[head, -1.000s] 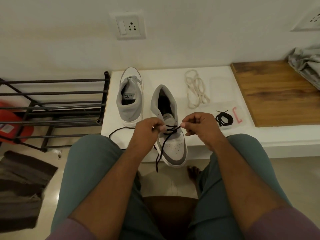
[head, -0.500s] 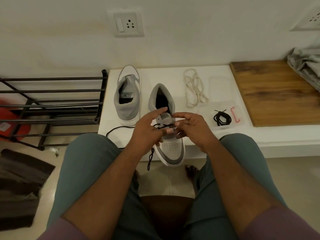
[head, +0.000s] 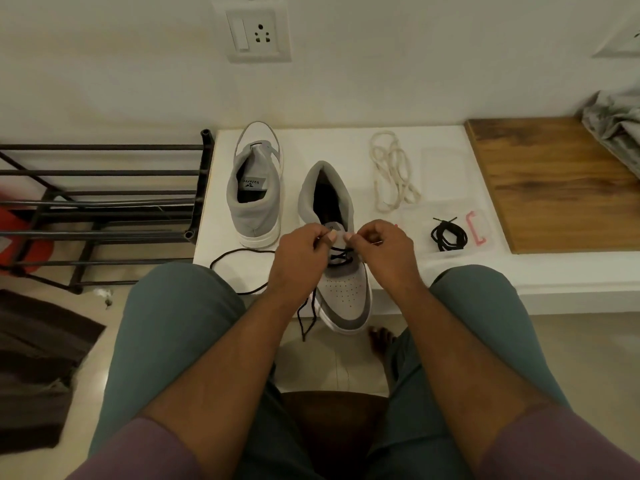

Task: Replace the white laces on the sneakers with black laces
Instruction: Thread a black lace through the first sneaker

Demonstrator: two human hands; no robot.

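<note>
Over the near sneaker (head: 341, 289), left hand (head: 299, 254) and right hand (head: 384, 249) now apart, each pinching black lace (head: 341, 256).

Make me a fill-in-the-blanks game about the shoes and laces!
1. Both hands thread a ____ lace through the near sneaker.
2. The far sneaker has ____ laces in it.
3. The loose white laces lie on the ____ shelf.

Missing words: black; no; white
</note>
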